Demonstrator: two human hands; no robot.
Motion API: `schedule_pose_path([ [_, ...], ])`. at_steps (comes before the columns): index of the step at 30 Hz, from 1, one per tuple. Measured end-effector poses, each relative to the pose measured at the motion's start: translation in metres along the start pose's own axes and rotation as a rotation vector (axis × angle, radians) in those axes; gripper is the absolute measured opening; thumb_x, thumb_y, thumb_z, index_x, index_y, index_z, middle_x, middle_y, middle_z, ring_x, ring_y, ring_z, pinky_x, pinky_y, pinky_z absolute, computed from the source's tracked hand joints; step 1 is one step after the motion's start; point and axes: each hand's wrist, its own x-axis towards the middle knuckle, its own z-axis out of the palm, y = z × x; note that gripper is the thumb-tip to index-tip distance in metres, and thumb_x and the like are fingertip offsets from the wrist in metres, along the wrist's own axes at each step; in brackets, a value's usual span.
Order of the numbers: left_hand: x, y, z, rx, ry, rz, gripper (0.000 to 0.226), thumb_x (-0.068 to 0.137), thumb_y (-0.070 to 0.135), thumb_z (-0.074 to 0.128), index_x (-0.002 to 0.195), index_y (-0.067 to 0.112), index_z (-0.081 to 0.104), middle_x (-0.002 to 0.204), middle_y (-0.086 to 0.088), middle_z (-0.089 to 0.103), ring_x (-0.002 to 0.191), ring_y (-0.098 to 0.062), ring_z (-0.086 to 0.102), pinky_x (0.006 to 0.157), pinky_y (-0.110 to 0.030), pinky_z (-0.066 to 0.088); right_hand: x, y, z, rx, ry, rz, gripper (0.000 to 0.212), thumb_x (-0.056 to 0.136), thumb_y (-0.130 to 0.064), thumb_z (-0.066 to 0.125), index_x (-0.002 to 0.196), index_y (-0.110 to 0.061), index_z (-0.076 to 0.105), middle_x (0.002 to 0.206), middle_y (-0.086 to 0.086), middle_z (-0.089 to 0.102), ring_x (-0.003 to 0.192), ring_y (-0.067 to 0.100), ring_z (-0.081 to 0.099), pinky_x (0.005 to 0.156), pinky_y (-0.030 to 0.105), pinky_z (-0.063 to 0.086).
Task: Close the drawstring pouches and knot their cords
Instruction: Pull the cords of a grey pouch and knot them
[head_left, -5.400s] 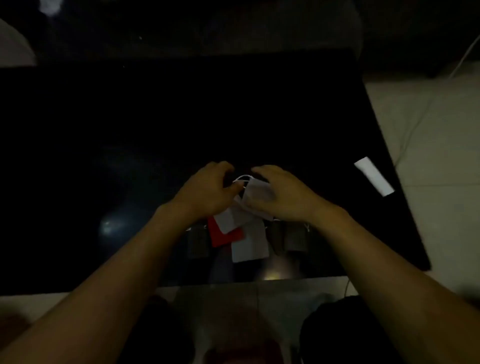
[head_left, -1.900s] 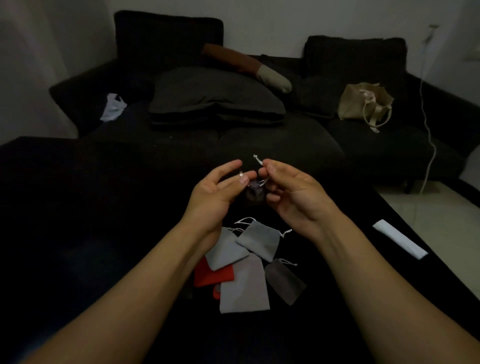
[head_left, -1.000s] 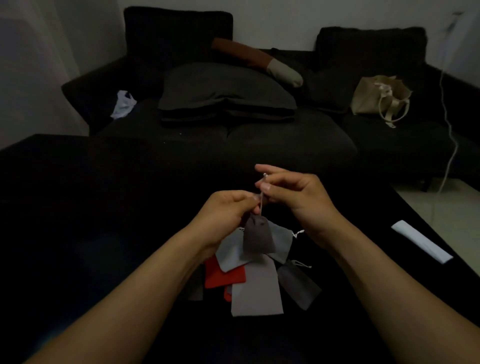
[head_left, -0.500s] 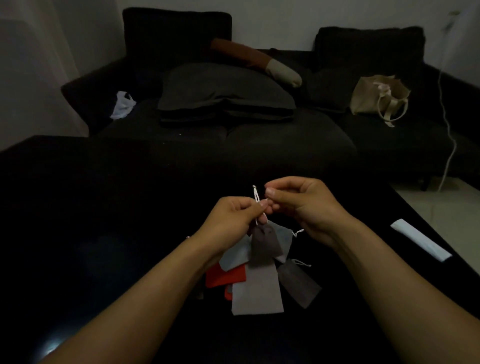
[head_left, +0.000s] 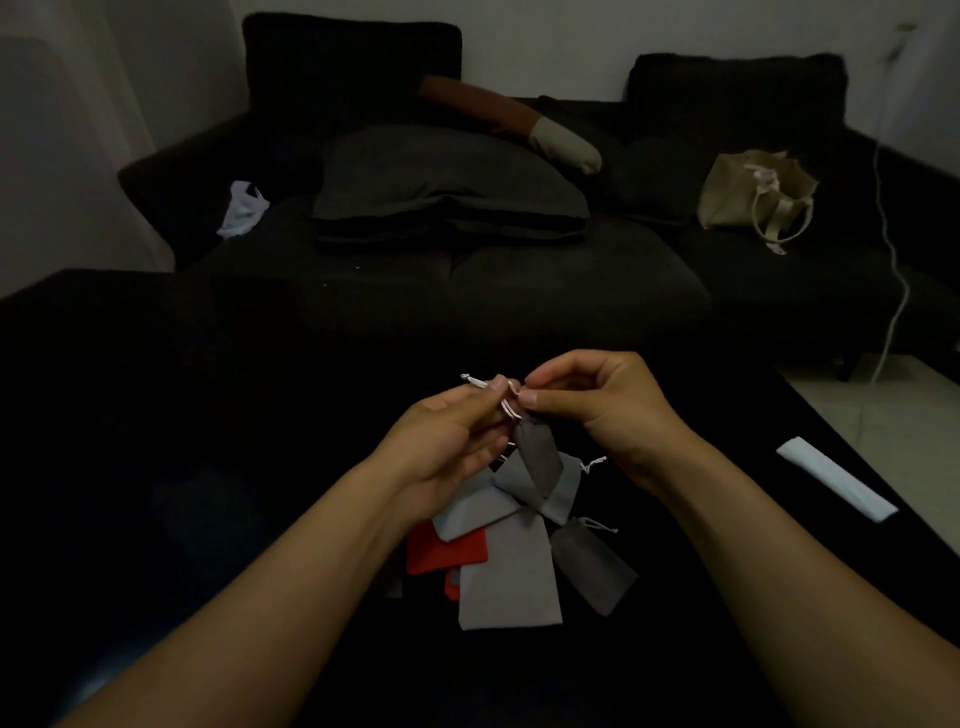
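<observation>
A small dark grey drawstring pouch (head_left: 540, 454) hangs in the air by its white cord (head_left: 506, 397) above the black table (head_left: 208, 441). My left hand (head_left: 449, 439) pinches the cord, whose loose end sticks out to the left. My right hand (head_left: 597, 402) pinches the same cord just to the right, fingertips almost touching the left ones. Below lies a pile of flat pouches: a light grey one (head_left: 511, 577), a red one (head_left: 444, 553), another grey one (head_left: 563, 491) and a dark grey one (head_left: 592, 566) with its cord out.
A white flat strip (head_left: 836, 486) lies near the table's right edge. Beyond the table stands a dark sofa with a grey cushion (head_left: 447, 182), a beige tote bag (head_left: 753, 192) and a white cable (head_left: 893, 249) hanging at the right.
The camera rose from the table to the room. The dark pouch went from bunched in my fingers to hanging by its cord. Now the cord's end points left and my hands sit close together.
</observation>
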Motion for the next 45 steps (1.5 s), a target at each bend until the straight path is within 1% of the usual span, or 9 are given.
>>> schedule_pose_path([
  [9, 0.000, 0.000, -0.003, 0.136, -0.082, 0.084, 0.014, 0.085, 0.024, 0.069, 0.094, 0.017, 0.077, 0.097, -0.003, 0.075, 0.090, -0.013, 0.068, 0.076, -0.022, 0.054, 0.001, 0.000, -0.001, 0.122, -0.068, 0.163, 0.019, 0.076, 0.013, 0.071, 0.082, -0.005, 0.067, 0.078, 0.011, 0.071, 0.070, 0.017, 0.071, 0.061, 0.022, 0.057],
  [11, 0.000, 0.001, -0.005, 0.255, -0.090, 0.152, 0.011, 0.088, 0.016, 0.068, 0.094, 0.015, 0.078, 0.094, -0.002, 0.075, 0.087, -0.013, 0.069, 0.071, -0.020, 0.054, 0.001, 0.000, -0.003, 0.110, -0.068, 0.207, 0.019, 0.078, 0.011, 0.070, 0.085, -0.006, 0.067, 0.081, 0.011, 0.070, 0.071, 0.016, 0.071, 0.059, 0.021, 0.055],
  [14, -0.002, 0.005, -0.007, 0.447, -0.081, 0.298, 0.012, 0.086, 0.008, 0.071, 0.097, 0.008, 0.077, 0.089, -0.005, 0.076, 0.077, -0.008, 0.070, 0.064, -0.017, 0.053, 0.003, 0.001, -0.006, -0.018, -0.145, 0.275, 0.021, 0.081, -0.001, 0.073, 0.101, -0.008, 0.072, 0.095, 0.013, 0.074, 0.084, 0.017, 0.072, 0.070, 0.025, 0.055],
  [18, -0.006, 0.011, -0.008, 0.590, -0.039, 0.464, 0.014, 0.082, 0.005, 0.074, 0.096, 0.003, 0.076, 0.086, -0.013, 0.076, 0.072, -0.014, 0.072, 0.064, -0.018, 0.056, 0.002, 0.002, -0.003, -0.097, -0.141, 0.265, 0.020, 0.080, -0.009, 0.077, 0.100, -0.006, 0.074, 0.086, 0.008, 0.075, 0.073, 0.010, 0.070, 0.064, 0.023, 0.051],
  [22, -0.004, 0.014, -0.013, 0.691, 0.007, 0.577, 0.016, 0.080, 0.004, 0.077, 0.096, 0.006, 0.073, 0.082, -0.008, 0.076, 0.073, -0.017, 0.074, 0.066, -0.020, 0.057, 0.002, 0.001, 0.000, -0.010, -0.102, 0.242, 0.017, 0.080, -0.006, 0.077, 0.096, -0.011, 0.076, 0.092, 0.008, 0.077, 0.084, 0.016, 0.073, 0.071, 0.025, 0.055],
  [26, -0.005, 0.011, -0.016, 0.854, 0.116, 0.744, 0.019, 0.080, 0.002, 0.078, 0.094, 0.013, 0.073, 0.083, 0.002, 0.074, 0.076, -0.004, 0.072, 0.069, -0.017, 0.057, 0.001, 0.000, 0.002, 0.153, -0.126, 0.225, 0.032, 0.082, 0.001, 0.071, 0.112, -0.007, 0.069, 0.092, 0.008, 0.074, 0.089, 0.018, 0.073, 0.076, 0.026, 0.057],
  [30, -0.007, 0.008, -0.013, 0.791, 0.188, 0.831, 0.022, 0.079, 0.002, 0.078, 0.097, 0.014, 0.072, 0.088, 0.005, 0.074, 0.081, 0.000, 0.072, 0.071, -0.015, 0.057, 0.001, 0.000, 0.004, 0.173, -0.185, 0.262, 0.027, 0.086, -0.009, 0.068, 0.113, -0.007, 0.070, 0.092, 0.010, 0.074, 0.080, 0.017, 0.071, 0.075, 0.025, 0.058],
  [35, -0.008, 0.008, -0.010, 0.704, 0.135, 0.804, 0.022, 0.080, 0.001, 0.076, 0.097, 0.014, 0.071, 0.088, 0.002, 0.075, 0.083, -0.004, 0.073, 0.074, -0.020, 0.058, 0.001, 0.003, 0.008, 0.196, -0.189, 0.322, 0.021, 0.095, -0.023, 0.061, 0.102, -0.007, 0.072, 0.081, 0.005, 0.067, 0.071, 0.011, 0.065, 0.065, 0.021, 0.055],
  [45, 0.001, 0.011, -0.017, 0.651, 0.160, 0.745, 0.017, 0.085, 0.005, 0.071, 0.098, 0.015, 0.073, 0.086, 0.003, 0.076, 0.082, -0.005, 0.074, 0.070, -0.017, 0.057, 0.002, -0.002, 0.005, 0.228, -0.021, 0.238, 0.010, 0.092, -0.013, 0.064, 0.094, -0.007, 0.072, 0.074, 0.002, 0.068, 0.065, 0.007, 0.064, 0.061, 0.017, 0.054],
])
